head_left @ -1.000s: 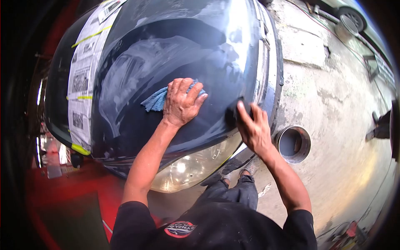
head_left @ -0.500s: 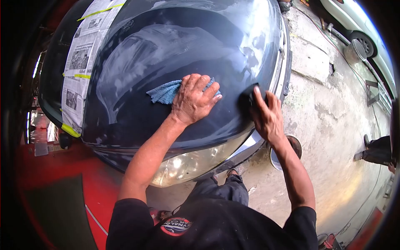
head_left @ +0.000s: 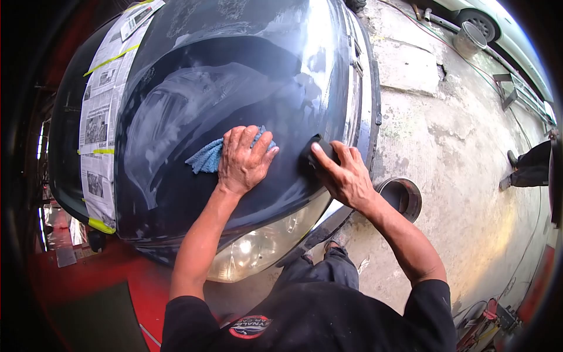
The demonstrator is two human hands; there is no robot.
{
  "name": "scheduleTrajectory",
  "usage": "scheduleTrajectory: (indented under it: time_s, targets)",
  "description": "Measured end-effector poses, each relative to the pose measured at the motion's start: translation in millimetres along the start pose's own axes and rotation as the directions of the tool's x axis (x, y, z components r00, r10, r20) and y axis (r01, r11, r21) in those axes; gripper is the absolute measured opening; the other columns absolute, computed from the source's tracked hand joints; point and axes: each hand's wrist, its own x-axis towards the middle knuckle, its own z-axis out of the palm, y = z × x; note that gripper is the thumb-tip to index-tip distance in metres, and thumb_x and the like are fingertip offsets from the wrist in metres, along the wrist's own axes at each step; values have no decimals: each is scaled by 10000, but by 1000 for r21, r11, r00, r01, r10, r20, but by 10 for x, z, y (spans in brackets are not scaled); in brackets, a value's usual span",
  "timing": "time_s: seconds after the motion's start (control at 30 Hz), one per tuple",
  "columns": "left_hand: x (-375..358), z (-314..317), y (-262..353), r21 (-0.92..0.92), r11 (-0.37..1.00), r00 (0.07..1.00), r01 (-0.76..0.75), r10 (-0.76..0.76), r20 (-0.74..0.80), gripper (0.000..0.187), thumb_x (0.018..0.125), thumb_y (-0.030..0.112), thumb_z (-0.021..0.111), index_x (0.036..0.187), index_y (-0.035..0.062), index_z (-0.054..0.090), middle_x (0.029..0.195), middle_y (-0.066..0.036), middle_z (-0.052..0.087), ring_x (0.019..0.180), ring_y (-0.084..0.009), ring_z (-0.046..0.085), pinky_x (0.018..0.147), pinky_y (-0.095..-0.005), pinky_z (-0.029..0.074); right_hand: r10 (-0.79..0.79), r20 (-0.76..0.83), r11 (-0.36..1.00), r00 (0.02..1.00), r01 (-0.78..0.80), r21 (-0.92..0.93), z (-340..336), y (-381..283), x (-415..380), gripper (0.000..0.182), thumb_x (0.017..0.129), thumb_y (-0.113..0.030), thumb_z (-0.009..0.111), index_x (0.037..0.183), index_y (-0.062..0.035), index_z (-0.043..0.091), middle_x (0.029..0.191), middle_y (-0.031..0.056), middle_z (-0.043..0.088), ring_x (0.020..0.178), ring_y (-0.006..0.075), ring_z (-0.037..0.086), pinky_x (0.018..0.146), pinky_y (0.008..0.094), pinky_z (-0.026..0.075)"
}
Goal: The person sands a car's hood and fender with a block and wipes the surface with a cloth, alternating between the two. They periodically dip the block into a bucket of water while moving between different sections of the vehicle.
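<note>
My left hand presses a crumpled blue cloth onto the dark car hood, its fingers curled over the cloth. Further right, near the hood's front edge, my right hand grips a black sanding block that rests on the panel. The block's underside is hidden. Pale dull patches and hazy streaks cover the hood around both hands. Below them sits the yellowed headlight.
Taped newspaper covers the strip at the hood's left. A bucket stands on the concrete floor beside the bumper. Another bucket is near a white car. A person's legs show at the right edge.
The camera view has shifted and turned. My right hand has slid the sanding block slightly inward from the hood's front edge. My left hand stays on the cloth.
</note>
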Motion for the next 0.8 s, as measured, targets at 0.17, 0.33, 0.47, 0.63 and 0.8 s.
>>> scheduleTrajectory:
  time_s: [0.17, 0.33, 0.47, 0.63, 0.8]
  targets:
    - [-15, 47, -10, 0, 1000, 1000, 6, -6, -14, 362, 865, 280, 807, 1156, 106, 680, 1120, -107, 587, 1039, -310, 577, 915, -454, 464, 106, -88, 989, 991, -114, -95, 42, 1046, 934, 640, 969, -260, 701, 1569, -204, 484, 1324, 280, 601, 1118, 444, 602, 926, 517, 517]
    - [-41, 39, -15, -23, 1000, 1000, 8, -8, -16, 367, 860, 279, 810, 1156, 107, 677, 1122, -107, 580, 1049, -306, 571, 943, -453, 457, 312, -167, 938, 935, -332, -103, 113, 1234, 1314, 635, 984, -247, 679, 1576, -164, 464, 1159, 331, 604, 972, 491, 639, 876, 534, 528]
    - [-37, 11, -34, -30, 999, 1000, 13, -13, 14, 369, 862, 285, 807, 1155, 106, 673, 1131, -106, 572, 1062, -303, 562, 959, -452, 450, 94, -11, 989, 996, -94, -115, 23, 147, 135, 781, 932, -178, 748, 1630, -188, 396, 1175, 293, 562, 992, 442, 608, 892, 520, 514]
    - [-49, 54, -42, -10, 999, 999, 31, -30, 14, 381, 857, 288, 812, 1162, 104, 675, 1135, -99, 567, 1074, -299, 561, 972, -452, 453, 104, -112, 993, 988, -109, -45, 75, 815, 782, 694, 960, -160, 704, 1603, -180, 444, 1140, 296, 578, 939, 447, 622, 810, 518, 528]
    - [-41, 51, -16, -6, 1000, 1000, 9, -9, -17, 376, 861, 287, 811, 1165, 106, 683, 1130, -102, 582, 1062, -310, 575, 936, -460, 464, 448, -123, 872, 885, -464, -159, 103, 1319, 1566, 616, 1023, -332, 637, 1593, -182, 456, 1184, 288, 604, 1003, 458, 623, 895, 517, 522]
